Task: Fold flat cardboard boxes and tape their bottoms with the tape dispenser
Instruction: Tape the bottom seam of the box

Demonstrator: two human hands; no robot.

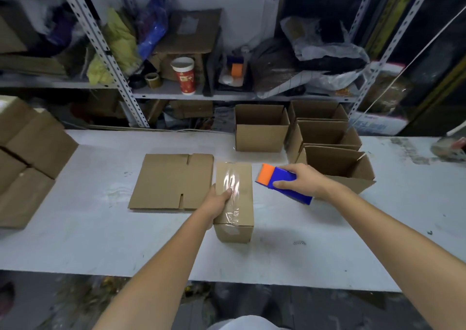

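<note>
A folded cardboard box (239, 218) stands bottom-up on the white table (100, 229), with a strip of clear tape running along its top seam. My left hand (218, 202) grips its left side, thumb pressed on the tape. My right hand (302, 181) holds a blue and orange tape dispenser (280, 181) just right of the box, lifted off it. A flat unfolded cardboard box (171, 181) lies on the table directly left of the taped one.
Several open assembled boxes (262, 128) stand at the back right of the table. A stack of closed boxes (27, 158) sits at the left edge. Metal shelving (121, 82) with clutter and a red cup (185, 75) runs behind the table.
</note>
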